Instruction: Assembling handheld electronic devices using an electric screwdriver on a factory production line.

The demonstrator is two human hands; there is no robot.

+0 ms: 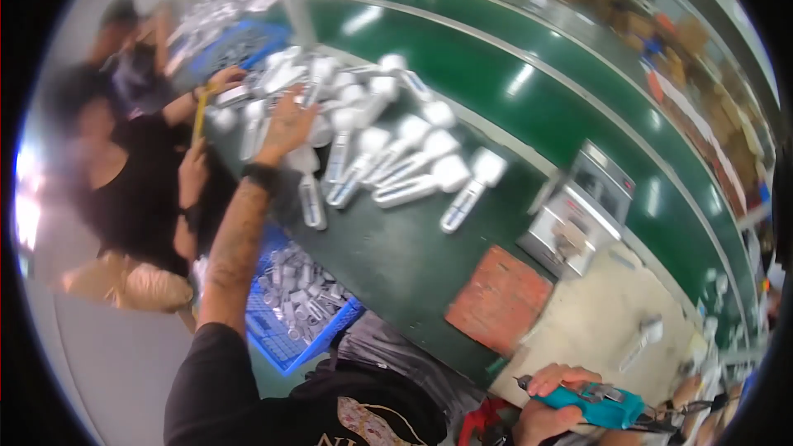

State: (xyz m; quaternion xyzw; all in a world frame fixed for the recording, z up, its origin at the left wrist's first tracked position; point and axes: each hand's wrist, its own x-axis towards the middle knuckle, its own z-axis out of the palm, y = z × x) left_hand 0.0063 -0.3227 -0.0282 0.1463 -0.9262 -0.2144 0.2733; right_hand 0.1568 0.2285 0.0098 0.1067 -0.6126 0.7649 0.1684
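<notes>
My left hand reaches out over a pile of white spoon-shaped devices on the green bench. Its fingers look stretched out and lie against pieces at the pile's near left side; I see none gripped. Each device has a wide white head and a long handle with a dark stripe. At the lower right, my right hand is closed around a teal electric screwdriver, its dark tip pointing left. One more white spoon-shaped device lies on the pale board beyond that hand.
A red-brown square pad and a silver box-shaped machine sit on the bench's right. Below its edge, a blue crate holds small grey parts. A co-worker at the left holds a yellow tool. Behind runs a green conveyor.
</notes>
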